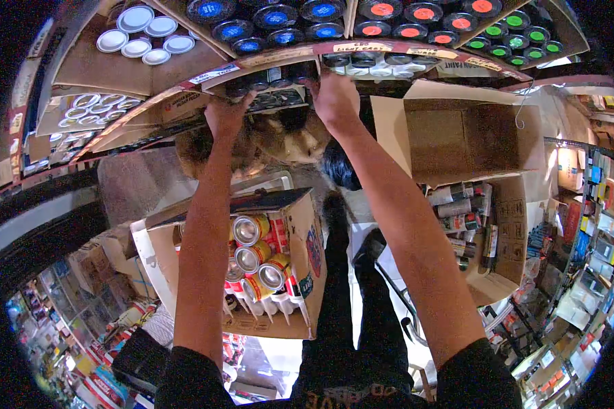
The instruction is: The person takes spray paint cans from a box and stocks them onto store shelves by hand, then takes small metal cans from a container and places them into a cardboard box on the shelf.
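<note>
A cardboard box of dark-capped cans sits at the lower shelf opening, between my two hands. My left hand grips its left side, with the fingers bent toward the front edge. On the other side, my right hand is closed on the box's right edge, its fingertips partly hidden under the shelf lip. Light grey and white cans stand just right of my right hand. Both arms reach up and forward.
Above are boxes of blue-topped, orange-topped and green-topped cans. White lids show upper left. Below, an open carton holds yellow-red tins. An open cardboard box and a carton of spray cans stand right.
</note>
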Action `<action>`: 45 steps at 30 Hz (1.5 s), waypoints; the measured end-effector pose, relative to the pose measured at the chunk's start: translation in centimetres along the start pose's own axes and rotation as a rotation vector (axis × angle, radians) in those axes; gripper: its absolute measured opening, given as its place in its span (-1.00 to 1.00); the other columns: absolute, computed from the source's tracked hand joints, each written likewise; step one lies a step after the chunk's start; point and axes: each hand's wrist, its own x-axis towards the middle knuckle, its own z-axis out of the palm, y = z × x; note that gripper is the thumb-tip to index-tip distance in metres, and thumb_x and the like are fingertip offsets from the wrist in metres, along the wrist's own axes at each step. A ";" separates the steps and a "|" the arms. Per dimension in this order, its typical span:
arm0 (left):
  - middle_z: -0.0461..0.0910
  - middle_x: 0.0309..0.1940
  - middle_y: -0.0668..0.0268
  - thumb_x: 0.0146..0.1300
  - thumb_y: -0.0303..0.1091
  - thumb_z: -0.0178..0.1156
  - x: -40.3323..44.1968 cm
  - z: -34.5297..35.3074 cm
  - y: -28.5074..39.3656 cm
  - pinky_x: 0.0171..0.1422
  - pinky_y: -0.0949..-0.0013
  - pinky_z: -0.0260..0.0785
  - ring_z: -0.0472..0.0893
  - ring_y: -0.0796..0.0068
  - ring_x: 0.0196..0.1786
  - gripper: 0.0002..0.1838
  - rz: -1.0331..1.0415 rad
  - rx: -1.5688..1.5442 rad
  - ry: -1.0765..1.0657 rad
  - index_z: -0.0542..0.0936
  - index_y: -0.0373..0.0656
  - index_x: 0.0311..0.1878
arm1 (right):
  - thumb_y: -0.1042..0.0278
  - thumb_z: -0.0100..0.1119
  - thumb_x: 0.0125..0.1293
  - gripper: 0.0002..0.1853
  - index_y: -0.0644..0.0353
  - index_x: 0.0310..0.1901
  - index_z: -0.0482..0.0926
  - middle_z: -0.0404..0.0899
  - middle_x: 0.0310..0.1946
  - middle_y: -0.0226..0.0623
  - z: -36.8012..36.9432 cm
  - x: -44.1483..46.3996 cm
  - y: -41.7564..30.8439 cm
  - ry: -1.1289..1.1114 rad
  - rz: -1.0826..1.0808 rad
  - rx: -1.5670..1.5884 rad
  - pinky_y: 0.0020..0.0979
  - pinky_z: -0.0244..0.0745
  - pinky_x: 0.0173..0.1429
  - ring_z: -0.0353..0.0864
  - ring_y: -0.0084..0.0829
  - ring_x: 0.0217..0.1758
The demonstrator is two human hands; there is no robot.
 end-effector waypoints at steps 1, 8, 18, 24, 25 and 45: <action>0.72 -0.17 0.02 -0.16 0.29 0.52 0.0 0.4 -0.5 0.02 0.10 0.56 0.71 0.03 -0.06 -0.14 0.005 0.000 -0.001 0.62 -0.27 0.03 | 0.19 0.20 0.27 -0.75 0.23 -0.30 0.67 0.68 -0.38 0.05 -0.7 -0.2 -0.5 -0.006 0.022 0.008 -0.05 0.64 -0.15 0.72 0.03 -0.24; 0.69 -0.07 0.03 -0.18 0.35 0.50 0.2 0.6 0.3 0.07 0.08 0.56 0.68 0.00 0.00 -0.05 -0.072 0.093 -0.059 0.55 -0.24 0.13 | -0.07 0.34 0.21 -0.59 0.08 -0.10 0.63 0.69 -0.33 0.00 1.9 -0.2 -0.6 0.054 0.247 0.091 -0.01 0.62 -0.16 0.71 0.05 -0.23; 0.54 0.21 0.01 -0.12 0.15 0.55 -0.9 3.1 -2.7 0.30 0.07 0.40 0.55 -0.03 0.22 -0.07 -0.127 0.147 -0.162 0.44 -0.25 0.24 | 0.21 0.34 0.17 -0.68 0.27 -0.16 0.61 0.70 -0.41 -0.05 0.7 -4.8 1.4 0.177 0.180 0.461 -0.11 0.61 -0.13 0.72 0.00 -0.25; 0.48 0.26 0.01 0.01 -0.08 0.53 -4.7 0.1 1.2 0.35 0.20 0.31 0.54 0.16 0.21 -0.07 -0.142 -0.411 -0.562 0.29 -0.32 0.36 | 0.48 0.23 0.33 -0.79 0.34 -0.04 0.59 0.71 -0.31 -0.18 -6.5 -14.3 6.1 0.074 0.228 1.037 -0.44 0.62 -0.14 0.74 -0.39 -0.28; 0.51 0.22 -0.02 0.09 -0.09 0.49 -5.4 -3.0 5.9 0.32 0.21 0.34 0.54 0.23 0.22 -0.09 -0.243 -0.323 -0.732 0.26 -0.32 0.40 | 0.51 0.18 0.37 -0.80 0.35 -0.02 0.58 0.70 -0.28 -0.22 -8.5 -16.3 6.7 0.018 0.297 1.155 -0.46 0.61 -0.11 0.72 -0.45 -0.26; 0.69 -0.25 0.28 0.29 -0.40 0.28 -38.2 1.0 37.3 -0.10 0.41 0.53 0.69 0.51 -0.18 -0.71 0.122 -0.735 -1.226 0.55 -0.26 0.04 | 0.32 0.32 0.20 -0.55 0.29 0.10 0.50 0.63 -0.05 0.13 -18.1 -46.3 32.8 0.124 1.004 0.516 -0.11 0.50 0.12 0.63 0.05 0.05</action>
